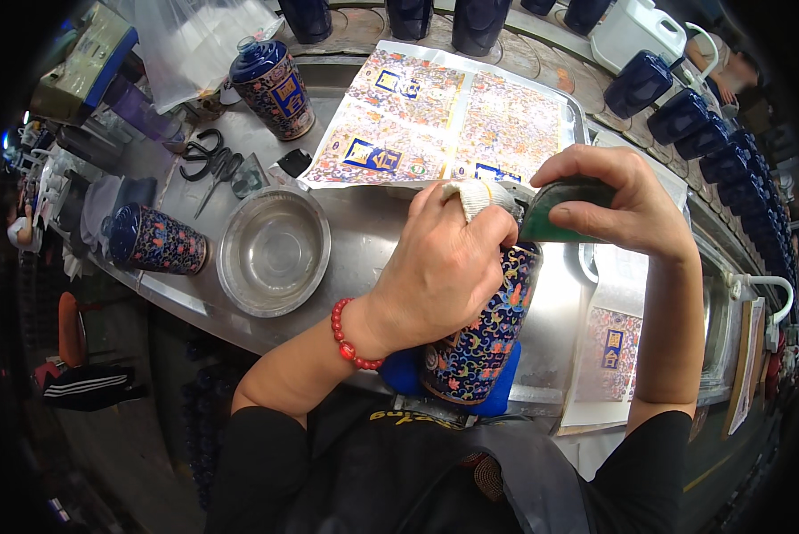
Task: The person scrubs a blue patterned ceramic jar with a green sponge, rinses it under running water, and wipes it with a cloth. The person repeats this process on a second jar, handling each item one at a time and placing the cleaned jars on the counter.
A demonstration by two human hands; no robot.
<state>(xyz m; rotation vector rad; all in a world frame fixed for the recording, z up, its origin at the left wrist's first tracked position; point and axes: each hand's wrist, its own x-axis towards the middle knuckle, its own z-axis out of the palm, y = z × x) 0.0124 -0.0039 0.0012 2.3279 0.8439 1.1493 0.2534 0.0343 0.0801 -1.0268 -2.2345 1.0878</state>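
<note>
A dark blue bottle (483, 344) covered in a colourful floral pattern lies tilted before me on a blue pad (399, 374). My left hand (446, 263) is over its upper end and grips a white knit cloth (476, 197); the bottle's neck is mostly hidden there. Between the thumb and fingers of my right hand (623, 200) is a flat green scraper (559, 223). Its edge is close to the bottle's top; I cannot tell whether they touch. Behind my hands lies a sheet of floral decals (432, 120) bearing writing.
Left of me are a metal bowl (274, 252), scissors (215, 170) and two decorated bottles, one upright (272, 87), one leaning (159, 239). A decal sheet (609, 360) lies at right. Plain blue bottles (636, 83) line the conveyor (366, 30). Another person (726, 70) is far right.
</note>
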